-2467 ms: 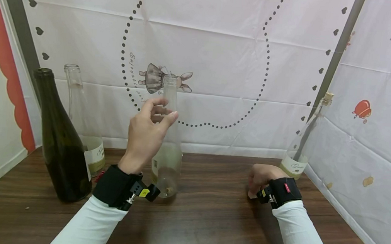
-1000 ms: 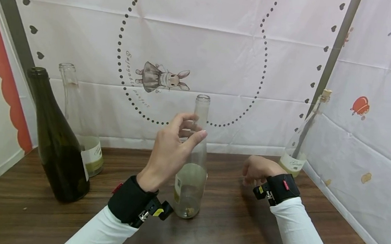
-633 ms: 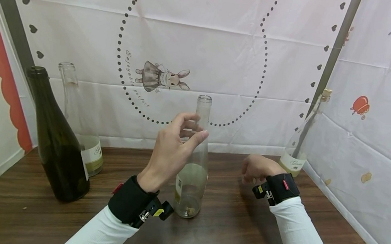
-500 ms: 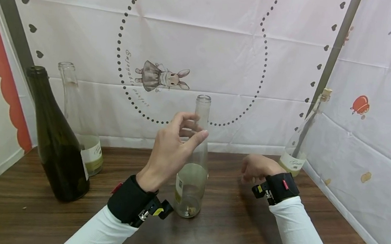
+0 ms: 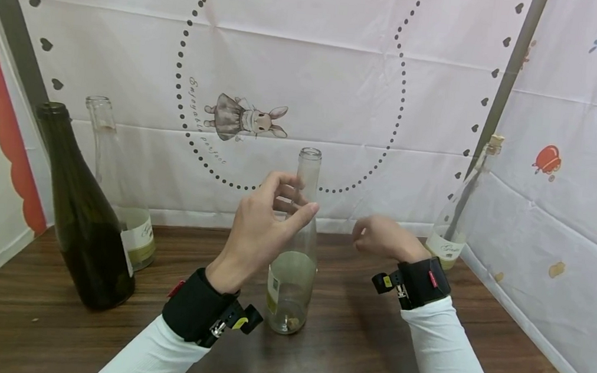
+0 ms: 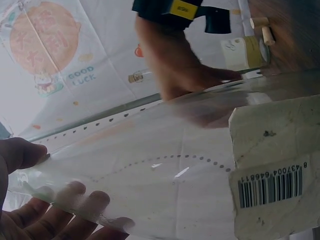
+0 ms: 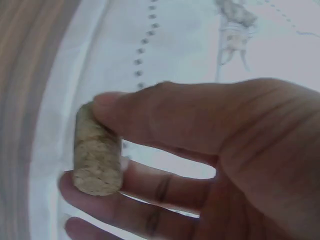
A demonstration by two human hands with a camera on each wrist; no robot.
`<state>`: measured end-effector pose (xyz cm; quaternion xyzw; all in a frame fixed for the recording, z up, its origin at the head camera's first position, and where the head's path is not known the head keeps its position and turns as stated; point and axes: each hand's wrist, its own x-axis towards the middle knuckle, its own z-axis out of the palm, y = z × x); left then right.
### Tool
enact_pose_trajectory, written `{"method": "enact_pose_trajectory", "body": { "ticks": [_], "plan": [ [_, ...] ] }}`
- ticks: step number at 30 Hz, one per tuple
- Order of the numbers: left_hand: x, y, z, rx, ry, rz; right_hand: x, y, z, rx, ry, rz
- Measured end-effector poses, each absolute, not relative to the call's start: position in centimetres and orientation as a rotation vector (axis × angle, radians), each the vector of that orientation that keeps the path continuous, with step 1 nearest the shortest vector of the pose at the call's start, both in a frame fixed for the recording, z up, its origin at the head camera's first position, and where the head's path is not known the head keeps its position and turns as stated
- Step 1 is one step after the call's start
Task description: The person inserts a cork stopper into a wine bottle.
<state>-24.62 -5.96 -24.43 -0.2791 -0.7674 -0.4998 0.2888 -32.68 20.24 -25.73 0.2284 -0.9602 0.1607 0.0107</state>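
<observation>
My left hand [image 5: 263,225] grips a clear glass bottle [image 5: 292,275] around its neck and shoulder. This bottle stands upright on the table with its mouth uncovered; a pale label with a barcode [image 6: 270,186] shows in the left wrist view. Some small bits lie in its bottom. Between the thumb and fingers of my right hand [image 5: 387,237] is a cork [image 7: 97,155], pinched along its sides, as the right wrist view shows. In the head view that cork is hidden by the hand. The right hand is raised off the table, to the right of the bottle.
A dark green bottle [image 5: 84,221] and another clear bottle [image 5: 135,225] stand at the left. A corked clear bottle [image 5: 445,241] stands in the back right corner. Loose corks [image 6: 268,36] lie on the wooden table [image 5: 347,356]. White printed cloth walls [image 5: 349,96] enclose it.
My left hand has moved right, and the clear bottle has come right and nearer with it, then stayed still. My right hand has lifted from the table and shifted left toward the bottle.
</observation>
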Motion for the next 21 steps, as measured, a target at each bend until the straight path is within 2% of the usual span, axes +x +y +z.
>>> {"method": "enact_pose_trajectory", "body": {
  "ticks": [21],
  "plan": [
    [-25.2, -5.8, -24.7, -0.736, -2.091, -1.271, -29.7, 16.2, -22.2, 0.458, -2.499, 0.908]
  ]
}}
